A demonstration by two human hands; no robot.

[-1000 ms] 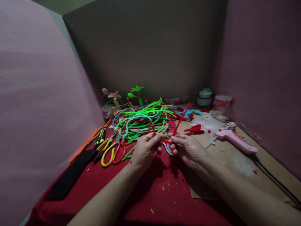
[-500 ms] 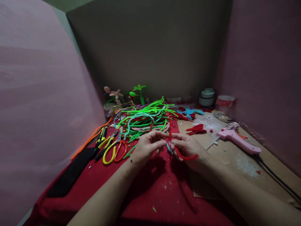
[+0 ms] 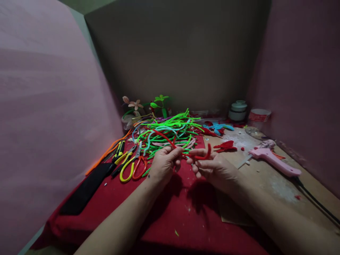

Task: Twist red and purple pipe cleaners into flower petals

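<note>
A red pipe cleaner (image 3: 203, 157) runs between my two hands above the red cloth (image 3: 170, 212). My left hand (image 3: 167, 161) pinches it between thumb and fingers, and one end sticks up toward the far left. My right hand (image 3: 208, 163) is closed on its other part, whose tip curls upward over the fingers. A small light-blue bit shows between the hands, mostly hidden by fingers. Just beyond lies a heap of green, pale-blue, pink and red pipe cleaners (image 3: 170, 124).
To the left lie scissors (image 3: 139, 166), pliers (image 3: 124, 157) and a black strip (image 3: 85, 191). On the right a pink glue gun (image 3: 278, 163) rests on a brown board (image 3: 260, 187) beside red fuzzy pieces (image 3: 225, 146). Pipe-cleaner flowers (image 3: 160, 101) and a lidded jar (image 3: 238, 110) stand behind.
The red pipe cleaner has swung from upright to slanting left, and my left thumb and fingers now pinch it. Its other end now curls up above my right hand. The view has shifted slightly.
</note>
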